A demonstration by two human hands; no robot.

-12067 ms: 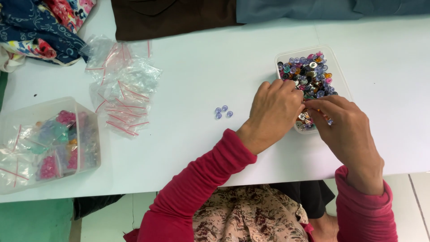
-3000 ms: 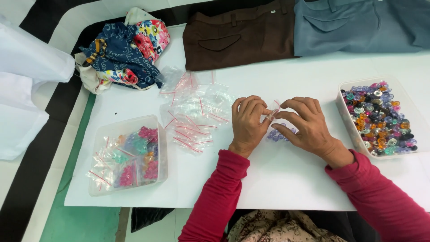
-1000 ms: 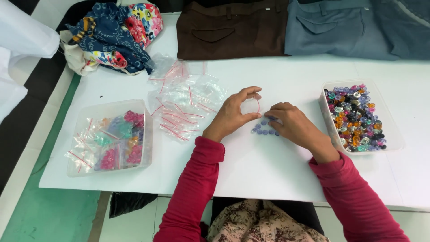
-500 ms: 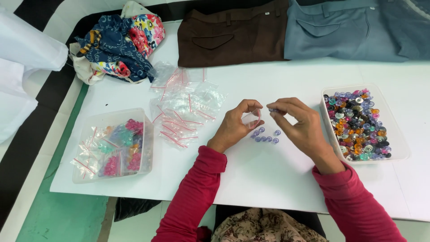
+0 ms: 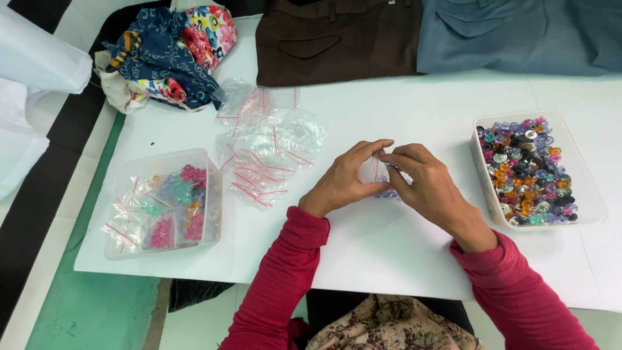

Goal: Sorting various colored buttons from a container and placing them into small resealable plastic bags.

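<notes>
At the middle of the white table (image 5: 402, 253), my left hand (image 5: 343, 181) and my right hand (image 5: 424, 185) meet around a small clear zip bag (image 5: 374, 171). Both pinch its top edge between thumb and fingers. A few pale blue buttons (image 5: 387, 193) lie on the table just under the bag, partly hidden by my right hand. A heap of empty clear zip bags (image 5: 265, 152) with red seal strips lies just left of my left hand. A clear tub of mixed coloured buttons (image 5: 528, 170) stands right of my right hand.
A clear tub (image 5: 165, 202) with filled bags of sorted buttons stands at the left front. Brown trousers (image 5: 337, 39) and grey-blue trousers (image 5: 525, 32) lie along the far edge. A floral cloth bundle (image 5: 165, 55) sits at the far left corner.
My hands have come together and now hold a small clear bag between them; half a second ago the fingertips were apart above the loose pale blue buttons.
</notes>
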